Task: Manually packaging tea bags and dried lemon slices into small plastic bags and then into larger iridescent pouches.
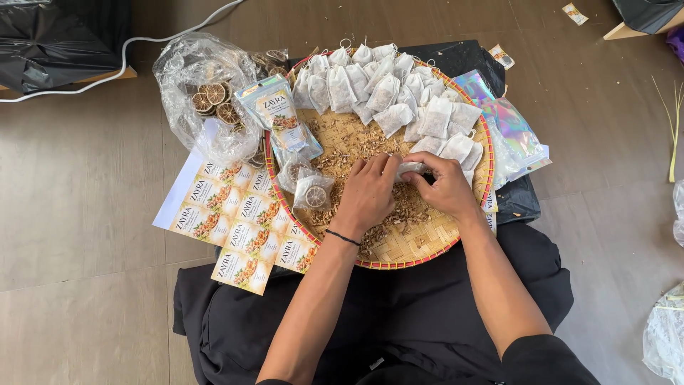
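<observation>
Tray centre: my left hand (367, 194) and right hand (445, 187) sit over loose dried herb bits (342, 142); open weave shows toward the near rim of the woven tray (406, 249).
Far rim: blocked by piled white tea sachets (388, 89).
Left rim: blocked by printed pouch (279, 114), dried citrus bag (206, 96), label sheets (235, 221).
Right rim: iridescent pouches (509, 135) crowd it.
Floor left (78, 199): open.

Grey floor (78, 214): woven tray (420, 249), label sheets (235, 221), clear bag (199, 85), perhaps on black board (463, 53)

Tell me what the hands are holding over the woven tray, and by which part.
Both hands, left hand and right hand, pinch one small white sachet between their fingertips, apparently one at each end. The exact grip is partly hidden by fingers.
</observation>
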